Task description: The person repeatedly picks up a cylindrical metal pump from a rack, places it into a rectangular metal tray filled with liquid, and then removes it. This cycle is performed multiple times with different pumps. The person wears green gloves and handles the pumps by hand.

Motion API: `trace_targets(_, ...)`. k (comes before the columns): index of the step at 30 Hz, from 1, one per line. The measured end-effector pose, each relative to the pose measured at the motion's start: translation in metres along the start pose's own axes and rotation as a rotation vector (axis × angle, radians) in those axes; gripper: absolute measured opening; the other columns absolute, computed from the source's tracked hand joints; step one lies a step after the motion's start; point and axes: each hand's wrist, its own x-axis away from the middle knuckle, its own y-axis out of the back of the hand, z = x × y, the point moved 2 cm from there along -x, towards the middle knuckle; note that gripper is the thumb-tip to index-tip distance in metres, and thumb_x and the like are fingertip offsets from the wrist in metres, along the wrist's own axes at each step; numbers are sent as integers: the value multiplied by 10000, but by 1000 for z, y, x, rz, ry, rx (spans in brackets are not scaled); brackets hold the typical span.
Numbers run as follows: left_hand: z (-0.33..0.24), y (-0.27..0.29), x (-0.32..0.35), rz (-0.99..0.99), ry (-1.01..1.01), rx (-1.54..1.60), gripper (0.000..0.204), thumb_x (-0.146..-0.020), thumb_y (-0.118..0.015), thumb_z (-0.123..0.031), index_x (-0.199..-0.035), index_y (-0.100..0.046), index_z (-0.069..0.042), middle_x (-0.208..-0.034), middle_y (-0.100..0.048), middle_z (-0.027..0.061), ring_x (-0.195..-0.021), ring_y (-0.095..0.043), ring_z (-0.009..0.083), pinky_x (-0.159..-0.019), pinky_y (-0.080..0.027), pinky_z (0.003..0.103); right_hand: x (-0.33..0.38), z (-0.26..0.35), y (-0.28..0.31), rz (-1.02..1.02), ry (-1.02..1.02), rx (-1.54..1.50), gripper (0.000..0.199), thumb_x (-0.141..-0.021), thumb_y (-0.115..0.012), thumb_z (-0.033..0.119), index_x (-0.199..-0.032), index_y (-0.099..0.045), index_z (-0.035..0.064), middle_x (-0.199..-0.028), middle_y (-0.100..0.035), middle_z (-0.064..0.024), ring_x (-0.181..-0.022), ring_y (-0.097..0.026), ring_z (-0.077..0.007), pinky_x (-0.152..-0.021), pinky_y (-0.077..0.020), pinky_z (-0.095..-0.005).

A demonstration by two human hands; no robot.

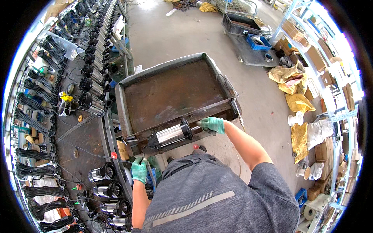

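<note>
A rusty, shallow metal tray cart [171,91] stands on the concrete floor [175,35]. A cylindrical steel pump [171,135] lies across its near rim. To the left, a dark bench [83,136] carries rows of similar pumps [103,173] and coiled black cables [37,170].

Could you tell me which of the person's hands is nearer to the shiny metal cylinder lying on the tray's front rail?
Right. The right hand touches the black end of the cylinder; the left hand is lower, below its other end, apart.
</note>
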Motion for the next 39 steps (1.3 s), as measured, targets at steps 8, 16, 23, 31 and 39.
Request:
trace_targets(8, -18, -8, 6, -27, 52, 16, 226, -981, -680, -162, -1089, -721, 32, -795, -660, 44, -641, -536, 116, -586, -450, 314, 9, -5, -17, 98, 172, -662, 456, -1012, -640, 297, -1441, -555, 169, -856, -651, -14, -675, -593, -118, -607, -508, -266)
trace_targets(16, 0, -9, -10, -18, 16, 53, 248, -990, -691, -177, -1123, -720, 31, -844, -681, 32, -680, -543, 104, -623, -450, 291, 5, 29, -12, -62, 95, 561, 308, -994, -576, 184, -1286, -657, 127, -810, -699, -30, -588, -666, -140, -472, -552, -320)
trace_targets(23, -13, -15, -12, -14, 23, 84, 220, -998, -692, -203, -1095, -715, -7, -793, -641, 12, -593, -507, 83, -533, -410, 278, -6, -9, -9, -127, 182, -189, 309, -1038, -627, 305, -1266, -676, 102, -772, -632, 3, -593, -538, -90, -522, -455, -262)
trace_targets(31, -101, 16, 20, -113, -116, 297, 233, -1038, -639, -321, -1036, -684, -92, -617, -485, -60, -506, -433, 44, -433, -312, 237, 46, -50, 15, -578, 398, -695, 265, -1038, -628, 221, -1257, -661, 75, -835, -660, -4, -658, -583, -104, -560, -481, -269)
trace_targets(39, -214, 8, 61, 172, -417, 209, 285, -1009, -698, -289, -1062, -671, -11, -787, -594, 7, -632, -510, 73, -554, -389, 245, 58, -106, 70, -1002, 285, -971, 179, -1060, -578, 176, -1175, -626, 47, -830, -668, -40, -608, -610, -119, -532, -513, -287)
